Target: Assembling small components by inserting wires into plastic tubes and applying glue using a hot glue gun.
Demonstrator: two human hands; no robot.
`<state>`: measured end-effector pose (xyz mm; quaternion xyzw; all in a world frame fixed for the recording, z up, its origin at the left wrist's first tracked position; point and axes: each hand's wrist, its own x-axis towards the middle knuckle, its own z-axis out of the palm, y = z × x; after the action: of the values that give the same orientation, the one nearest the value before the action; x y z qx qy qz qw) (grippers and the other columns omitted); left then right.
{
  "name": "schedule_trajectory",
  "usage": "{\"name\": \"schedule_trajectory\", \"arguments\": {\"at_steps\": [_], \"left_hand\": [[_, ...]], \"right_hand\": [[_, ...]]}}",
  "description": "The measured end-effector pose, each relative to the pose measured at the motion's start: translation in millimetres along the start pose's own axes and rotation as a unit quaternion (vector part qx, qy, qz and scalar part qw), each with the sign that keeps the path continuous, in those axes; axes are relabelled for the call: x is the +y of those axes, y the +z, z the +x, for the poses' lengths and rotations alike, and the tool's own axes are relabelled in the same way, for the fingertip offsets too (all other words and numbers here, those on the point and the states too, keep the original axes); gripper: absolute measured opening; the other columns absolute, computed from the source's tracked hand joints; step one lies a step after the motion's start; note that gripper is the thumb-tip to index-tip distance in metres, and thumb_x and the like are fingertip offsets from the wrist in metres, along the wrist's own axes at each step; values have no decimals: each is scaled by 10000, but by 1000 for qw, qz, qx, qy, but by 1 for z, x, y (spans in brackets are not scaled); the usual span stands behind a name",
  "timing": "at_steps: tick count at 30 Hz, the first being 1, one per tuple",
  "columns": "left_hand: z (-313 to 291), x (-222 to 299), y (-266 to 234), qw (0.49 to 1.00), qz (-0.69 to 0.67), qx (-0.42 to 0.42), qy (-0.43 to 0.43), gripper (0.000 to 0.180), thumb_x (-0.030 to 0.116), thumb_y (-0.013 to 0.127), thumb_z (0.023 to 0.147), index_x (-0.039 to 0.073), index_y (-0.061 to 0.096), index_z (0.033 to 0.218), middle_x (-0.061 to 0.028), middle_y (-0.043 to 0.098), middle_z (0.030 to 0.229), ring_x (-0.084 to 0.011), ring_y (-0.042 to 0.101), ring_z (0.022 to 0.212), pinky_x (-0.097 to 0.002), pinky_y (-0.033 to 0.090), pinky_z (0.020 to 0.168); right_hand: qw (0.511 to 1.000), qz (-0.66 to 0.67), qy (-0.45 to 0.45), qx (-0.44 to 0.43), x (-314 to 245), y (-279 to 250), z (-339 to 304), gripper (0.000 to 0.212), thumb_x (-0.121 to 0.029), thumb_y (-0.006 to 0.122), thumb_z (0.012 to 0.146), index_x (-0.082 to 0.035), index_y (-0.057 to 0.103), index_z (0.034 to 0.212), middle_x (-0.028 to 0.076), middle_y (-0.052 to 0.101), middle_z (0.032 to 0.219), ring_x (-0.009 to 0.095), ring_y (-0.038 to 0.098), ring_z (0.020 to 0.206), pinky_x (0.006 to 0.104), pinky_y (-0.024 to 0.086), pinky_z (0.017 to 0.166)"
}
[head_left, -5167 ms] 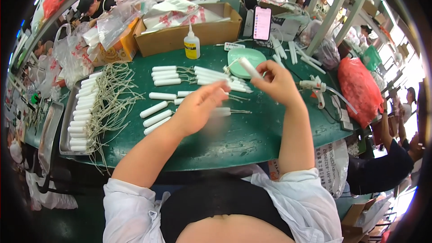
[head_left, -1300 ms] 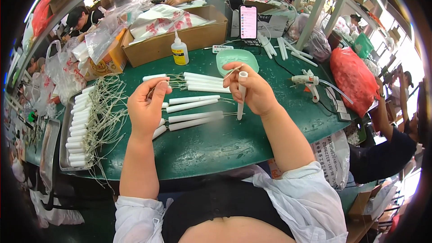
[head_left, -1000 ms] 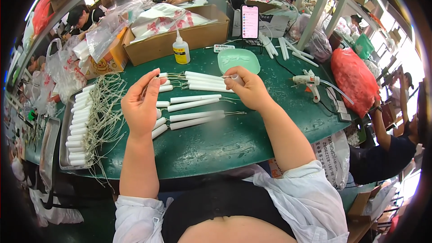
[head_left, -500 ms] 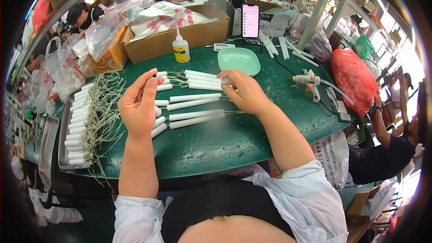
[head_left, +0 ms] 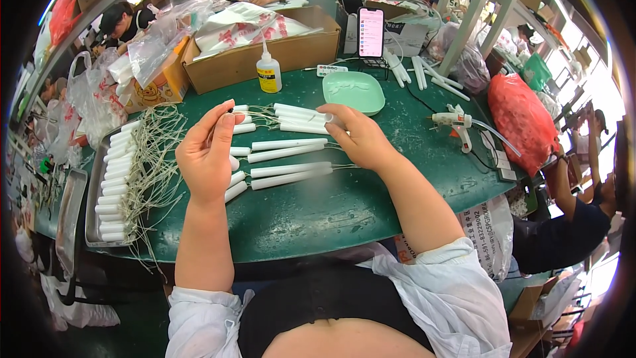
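Note:
My left hand (head_left: 211, 149) is raised over the table, its thumb and index finger pinched on a small dark piece (head_left: 230, 111) too small to name. My right hand (head_left: 361, 136) has its fingers closed round a short white tube (head_left: 330, 119), mostly hidden by the hand. Between and below the hands, white sticks with thin cords lie in rows, among them an upper group (head_left: 298, 118), a middle pair (head_left: 286, 150) and a lower pair (head_left: 289, 176). Shorter white sticks (head_left: 236, 187) lie near my left wrist.
A metal tray (head_left: 95, 229) of corded white sticks stands at left. Toward the back are a glue bottle (head_left: 268, 74), a cardboard box (head_left: 228, 69), a pale green dish (head_left: 353, 93) and a phone (head_left: 371, 33). At right lie a glue gun (head_left: 454, 121) and a red bag (head_left: 520, 119).
The view has shifted very slightly. Both hands keep nearly the same pose and grip, and the sticks on the table have not moved.

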<state>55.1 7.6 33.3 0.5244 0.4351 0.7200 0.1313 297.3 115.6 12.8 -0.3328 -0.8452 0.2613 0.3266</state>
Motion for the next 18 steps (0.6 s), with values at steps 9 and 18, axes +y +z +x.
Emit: {"name": "schedule_trajectory", "arguments": {"at_steps": [9, 18], "left_hand": [[-3, 3, 0, 1000, -16, -17, -17, 221, 56, 643, 945, -33, 684, 1144, -119, 735, 960, -113, 688, 881, -166, 486, 647], [-6, 4, 2, 999, -16, -23, -16, 211, 47, 640, 945, -45, 681, 1131, -125, 720, 1009, -144, 697, 925, -211, 526, 764]], "right_hand": [[982, -139, -106, 71, 17, 12, 5, 276, -147, 609, 898, -141, 609, 1175, 109, 650, 957, 319, 602, 962, 439, 448, 863], [965, -184, -172, 78, 25, 25, 6, 297, -150, 653, 874, -200, 623, 1166, 33, 635, 1025, 272, 588, 996, 425, 419, 911]]}}
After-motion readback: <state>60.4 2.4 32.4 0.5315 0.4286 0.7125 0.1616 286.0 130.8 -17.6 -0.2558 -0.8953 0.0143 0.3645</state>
